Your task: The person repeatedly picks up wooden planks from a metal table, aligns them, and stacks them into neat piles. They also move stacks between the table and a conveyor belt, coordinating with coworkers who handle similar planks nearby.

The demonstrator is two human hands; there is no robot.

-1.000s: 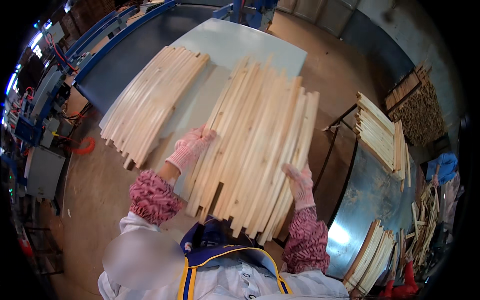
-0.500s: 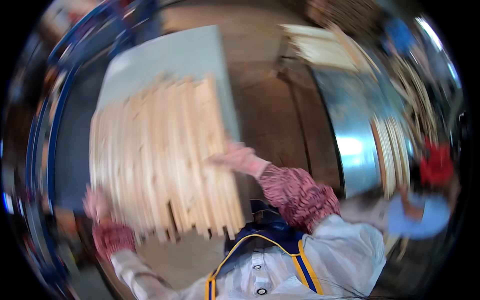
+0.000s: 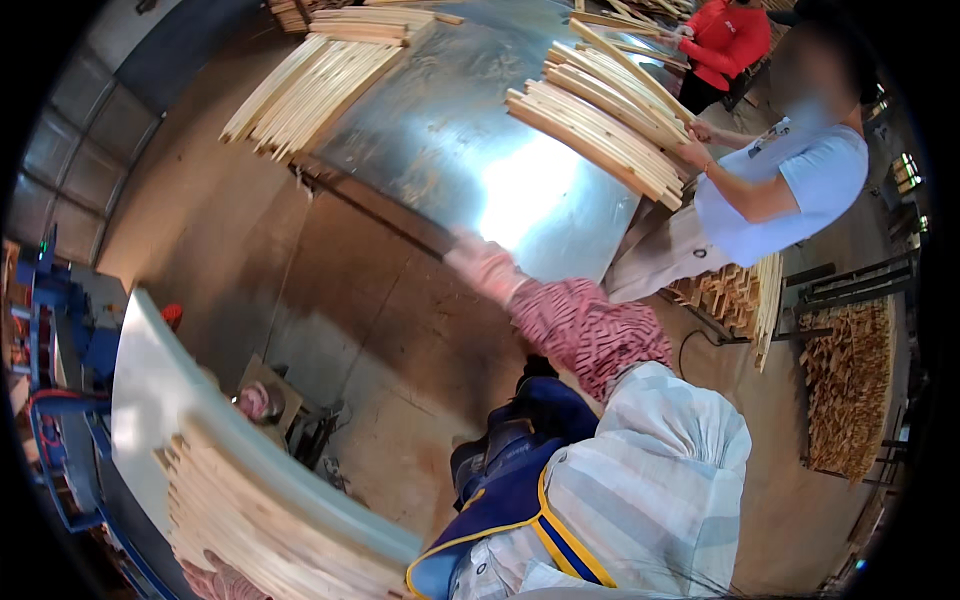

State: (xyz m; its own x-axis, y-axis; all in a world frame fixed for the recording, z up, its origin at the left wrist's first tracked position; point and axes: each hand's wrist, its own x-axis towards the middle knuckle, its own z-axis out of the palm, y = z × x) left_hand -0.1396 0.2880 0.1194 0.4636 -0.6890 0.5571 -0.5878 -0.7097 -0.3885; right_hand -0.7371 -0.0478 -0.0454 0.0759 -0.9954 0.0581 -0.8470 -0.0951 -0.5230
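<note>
My right hand (image 3: 483,268), in a pale pink glove with a patterned red sleeve cover, reaches out beside the near edge of a shiny metal table (image 3: 430,150). Its fingers look stretched and hold nothing, though motion softens them. At the lower left, my left hand (image 3: 218,578) is against the layer of pale wooden strips (image 3: 265,515); its fingers are mostly hidden by the strips and the picture's rim. Those strips lie side by side on a light grey board (image 3: 160,390).
On the metal table lie a left bundle of wooden strips (image 3: 325,90) and a right bundle (image 3: 600,125). A person in a light blue shirt (image 3: 790,185) grips the right one. Another in red (image 3: 725,40) stands behind. Stacked wood (image 3: 850,390) is at the right; a blue frame (image 3: 60,400) stands left.
My view has swung right, bringing the metal table to the centre and the wooden strips to the lower left. My right hand has come off the strips and now reaches by the table.
</note>
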